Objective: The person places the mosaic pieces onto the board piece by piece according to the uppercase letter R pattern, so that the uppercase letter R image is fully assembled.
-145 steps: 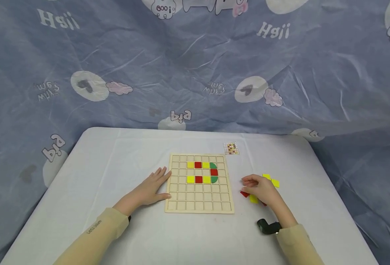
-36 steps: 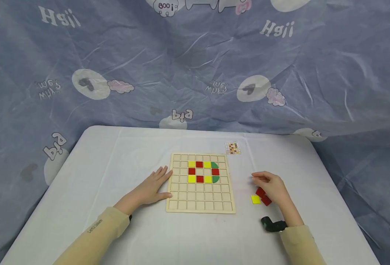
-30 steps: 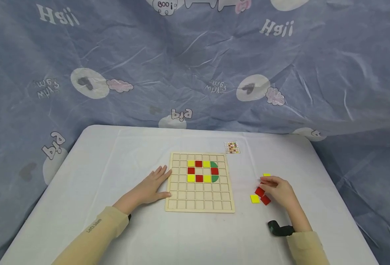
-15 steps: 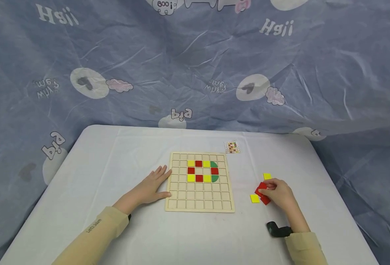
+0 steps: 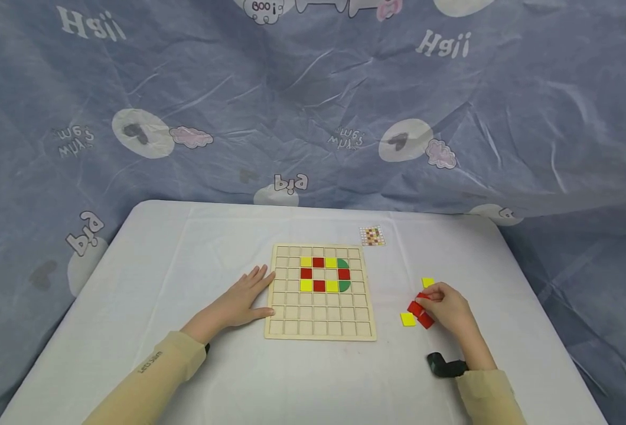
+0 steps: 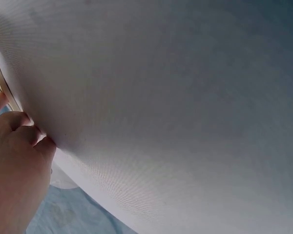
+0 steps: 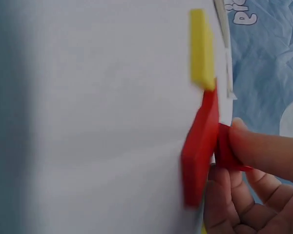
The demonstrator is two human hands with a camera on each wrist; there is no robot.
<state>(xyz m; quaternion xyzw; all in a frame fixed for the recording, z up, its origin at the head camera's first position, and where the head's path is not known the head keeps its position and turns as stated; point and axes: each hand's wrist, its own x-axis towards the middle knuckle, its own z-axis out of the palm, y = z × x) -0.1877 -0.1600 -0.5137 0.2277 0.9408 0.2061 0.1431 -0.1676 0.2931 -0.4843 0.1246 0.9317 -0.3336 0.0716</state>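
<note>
On the white-covered bench point(image 5: 238, 383), the right hand point(image 5: 451, 308) has a red tile point(image 7: 226, 147) pinched between thumb and fingers, above the right side of the bench beside the gridded wooden board point(image 5: 318, 314). Two more red tiles point(image 5: 426, 320) lie right by that hand, touching or nearly so, with one yellow tile point(image 5: 408, 319) just to their left and another yellow tile point(image 5: 427, 283) just beyond the fingertips. The left hand point(image 5: 238, 302) lies palm down at the board's left edge — its fingers are straight and spread, grasping nothing, with the thumb and a fingertip touching the wood. Set in the board, toward its far side, is a ring of pieces around two cells: yellow, red, yellow and a rounded green piece point(image 5: 342, 264) along the far row, the same order along the near row with a second green piece point(image 5: 344, 286), and a red square closing each side between them. A small patterned card point(image 5: 372, 235) lies past the board's far right corner. A black device point(image 5: 446, 366) sits at the right wrist, next to a beige sleeve point(image 5: 488, 395); behind the bench hangs a printed blue-grey cloth point(image 5: 292, 88).
</note>
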